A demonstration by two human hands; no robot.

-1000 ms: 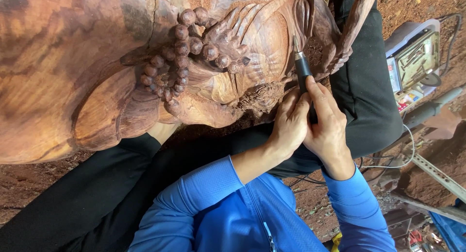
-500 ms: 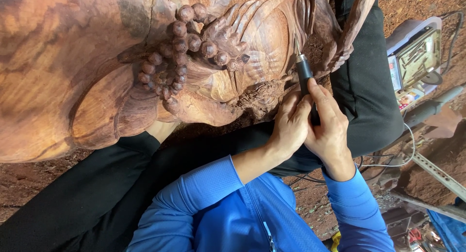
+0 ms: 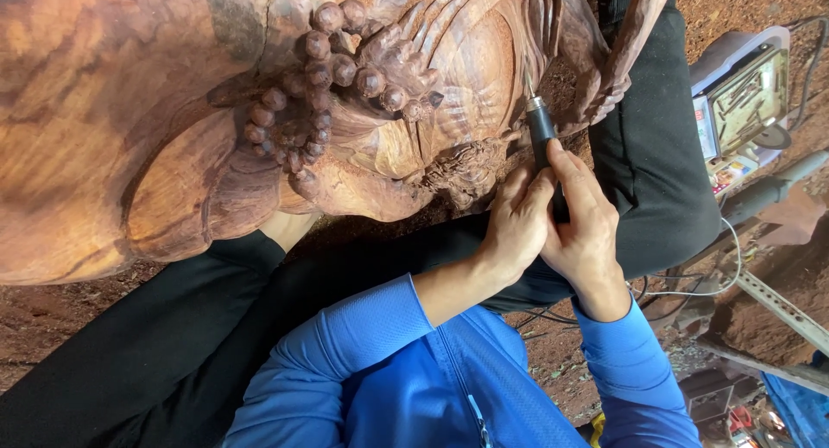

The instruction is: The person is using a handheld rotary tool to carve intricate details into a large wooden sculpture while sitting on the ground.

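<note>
Head view looking down past blue sleeves (image 3: 380, 353) and black trouser legs (image 3: 173, 344) nearest the camera, then reaching both hands just beyond, pressed together around one rotary carving handpiece (image 3: 544, 141). Right hand (image 3: 583, 232) wrapping the dark barrel from the right, fingers clenched about its lower part, thumb lying along it. Left hand (image 3: 518, 224) closing in from the left, fingertips bracing against the barrel and against the right hand, so both grasping the same tool and neither nearer than the other. Running the handpiece's long axis almost straight away from the hands, up the picture and leaning slightly left, slim metal bit (image 3: 528, 84) pointing forward. Meeting, just past the bit, the reddish wooden carving (image 3: 129, 111), tip sitting in a groove among folded ridges, right of a string of carved beads (image 3: 319, 77); actual contact too fine to tell. Lying farther off to the right, well apart on red earth, an open tool case (image 3: 743, 90) and a pale cable (image 3: 691, 288)
</note>
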